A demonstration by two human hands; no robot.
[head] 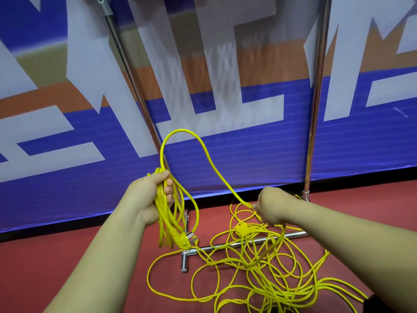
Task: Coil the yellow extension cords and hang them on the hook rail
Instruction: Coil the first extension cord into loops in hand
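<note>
Loose tangle of yellow extension cord (259, 274) on red floor (112, 256) at lower right, left hand (153, 195) gripping hanging coils at centre, right hand (270, 206) pinching the strand arching between them, chrome rack (316, 86) and blue banner (248, 159) behind.

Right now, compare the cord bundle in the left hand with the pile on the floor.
The bundle hangs in gathered loops from the left hand; the pile sprawls tangled on the floor. The bundle ends in a plug; the pile holds a yellow block. Both are yellow cord.
</note>
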